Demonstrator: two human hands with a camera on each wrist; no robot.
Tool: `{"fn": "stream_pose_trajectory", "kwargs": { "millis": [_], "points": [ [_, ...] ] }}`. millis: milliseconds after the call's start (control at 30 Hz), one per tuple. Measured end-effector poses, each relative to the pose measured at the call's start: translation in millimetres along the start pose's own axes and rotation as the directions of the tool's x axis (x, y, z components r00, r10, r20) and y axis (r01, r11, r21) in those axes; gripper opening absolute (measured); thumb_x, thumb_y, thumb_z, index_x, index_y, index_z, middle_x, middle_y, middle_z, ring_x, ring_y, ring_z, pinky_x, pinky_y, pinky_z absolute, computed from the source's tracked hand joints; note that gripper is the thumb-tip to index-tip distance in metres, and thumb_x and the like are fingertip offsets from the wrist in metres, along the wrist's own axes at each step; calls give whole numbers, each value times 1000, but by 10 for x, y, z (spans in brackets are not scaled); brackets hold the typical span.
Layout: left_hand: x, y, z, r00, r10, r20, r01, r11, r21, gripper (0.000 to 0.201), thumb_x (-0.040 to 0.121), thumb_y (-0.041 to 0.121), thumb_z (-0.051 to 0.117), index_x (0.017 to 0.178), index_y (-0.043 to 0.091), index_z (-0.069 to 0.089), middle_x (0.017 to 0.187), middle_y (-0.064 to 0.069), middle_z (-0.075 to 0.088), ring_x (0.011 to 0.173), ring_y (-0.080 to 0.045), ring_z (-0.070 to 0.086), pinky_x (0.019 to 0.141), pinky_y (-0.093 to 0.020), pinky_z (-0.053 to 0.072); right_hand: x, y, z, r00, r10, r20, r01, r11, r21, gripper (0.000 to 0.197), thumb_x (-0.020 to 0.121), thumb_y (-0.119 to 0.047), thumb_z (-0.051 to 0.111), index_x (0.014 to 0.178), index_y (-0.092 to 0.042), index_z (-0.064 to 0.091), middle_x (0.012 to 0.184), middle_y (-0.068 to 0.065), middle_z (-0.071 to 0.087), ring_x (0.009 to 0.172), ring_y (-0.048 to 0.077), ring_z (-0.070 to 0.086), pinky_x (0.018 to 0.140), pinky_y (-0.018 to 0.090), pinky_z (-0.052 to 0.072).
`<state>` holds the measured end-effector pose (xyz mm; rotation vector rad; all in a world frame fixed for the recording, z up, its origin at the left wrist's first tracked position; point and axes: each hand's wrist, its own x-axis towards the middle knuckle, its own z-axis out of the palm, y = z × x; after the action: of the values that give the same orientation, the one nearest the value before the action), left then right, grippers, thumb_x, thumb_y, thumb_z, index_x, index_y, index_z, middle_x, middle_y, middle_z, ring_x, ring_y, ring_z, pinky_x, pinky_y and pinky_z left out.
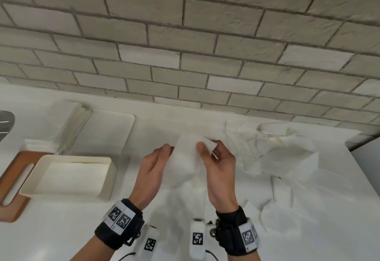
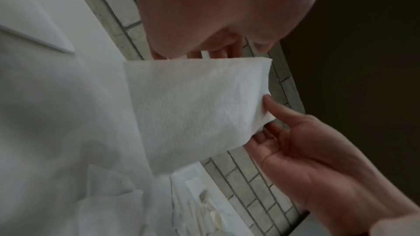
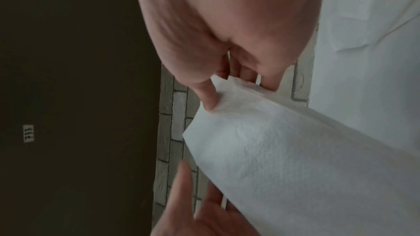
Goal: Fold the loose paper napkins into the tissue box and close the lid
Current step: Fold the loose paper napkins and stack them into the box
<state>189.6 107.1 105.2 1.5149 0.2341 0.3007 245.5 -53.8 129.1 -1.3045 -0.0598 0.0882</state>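
Note:
I hold a white paper napkin (image 1: 186,153) up over the middle of the counter between both hands. My right hand (image 1: 207,149) pinches its right edge, thumb in front and fingers behind. My left hand (image 1: 167,149) holds the left edge, fingers behind the sheet and thumb at its rim. The wrist views show the same napkin (image 2: 193,110) (image 3: 272,150) stretched between the hands. The cream tissue box (image 1: 109,176) stands open at the left with flat napkins inside. Its wooden lid (image 1: 14,199), with a long slot, lies beside it. Loose crumpled napkins (image 1: 277,153) are heaped at the right.
A stack of folded napkins (image 1: 70,127) and a white board (image 1: 119,131) lie at the back left. A dark metal object (image 1: 6,123) shows at the far left edge. A brick wall (image 1: 185,55) backs the counter. The counter's right edge (image 1: 362,178) drops off beyond the heap.

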Motion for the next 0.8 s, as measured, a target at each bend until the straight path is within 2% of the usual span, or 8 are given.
{"fn": "stream_pose_trajectory", "kwargs": {
  "millis": [167, 267, 400, 467, 533, 600, 667, 800],
  "points": [
    [19, -37, 80, 995, 46, 89, -63, 977, 204, 21, 108, 36, 62, 123, 24, 71, 115, 5, 79, 108, -18, 75, 94, -54, 59, 17, 91, -16, 1000, -8, 11, 8, 998, -66, 13, 103, -14, 72, 114, -7, 68, 107, 6, 79, 104, 18, 76, 87, 28, 61],
    [42, -202, 3, 998, 40, 51, -51, 968, 246, 23, 108, 41, 61, 126, 28, 68, 118, 10, 77, 110, -15, 73, 96, -54, 58, 265, 392, -474, 999, -50, 18, 53, 906, -421, 14, 105, -18, 70, 116, -16, 61, 112, -5, 76, 104, 14, 75, 89, 30, 60],
    [-10, -331, -180, 999, -33, -11, 35, 981, 189, 21, 105, 32, 66, 125, 26, 64, 119, 11, 76, 112, -11, 73, 101, -50, 58, 475, 919, -1274, 935, 341, 101, 57, 135, -989, 61, 93, -36, 78, 147, -27, 49, 153, 2, 48, 137, 34, 54, 107, 49, 51],
    [-22, -354, -238, 998, -56, -35, 61, 984, 165, 20, 104, 29, 66, 124, 27, 65, 118, 13, 77, 111, -9, 73, 100, -44, 59, 465, 1039, -1444, 891, 452, 48, 66, -25, -998, 77, 89, -48, 79, 155, -29, 44, 161, 0, 36, 147, 34, 36, 115, 53, 42],
    [-25, -375, -273, 993, -99, -63, 106, 987, 124, 21, 105, 28, 65, 125, 27, 68, 116, 13, 78, 108, -8, 75, 95, -40, 62, 440, 1031, -1495, 875, 481, 52, 65, -11, -998, 63, 88, -47, 81, 141, -25, 56, 147, 2, 45, 139, 32, 39, 111, 46, 43],
    [-28, -402, -274, 987, -144, -77, 151, 984, 94, 20, 105, 28, 66, 123, 26, 71, 115, 9, 80, 107, -14, 76, 93, -43, 63, 367, 919, -1494, 864, 491, 115, 52, 142, -989, 27, 86, -26, 88, 102, -31, 67, 120, -1, 58, 118, 26, 55, 95, 30, 48],
    [-20, -412, -245, 983, -171, -75, 176, 982, 69, 19, 105, 29, 65, 122, 22, 72, 114, 4, 80, 108, -21, 77, 94, -49, 63, 272, 744, -1412, 853, 468, 229, 82, 312, -946, 42, 80, -2, 89, 77, -34, 63, 97, -6, 70, 98, 18, 69, 82, 20, 52],
    [-34, -398, -139, 981, -192, -14, 193, 981, 37, 25, 110, 34, 58, 126, 20, 71, 121, -3, 78, 115, -27, 74, 103, -57, 57, -15, 129, -807, 740, 407, 535, 261, 559, -787, 19, 87, -19, 88, 91, -32, 75, 100, -17, 79, 72, 7, 69, 72, 18, 48]
  ]
}}
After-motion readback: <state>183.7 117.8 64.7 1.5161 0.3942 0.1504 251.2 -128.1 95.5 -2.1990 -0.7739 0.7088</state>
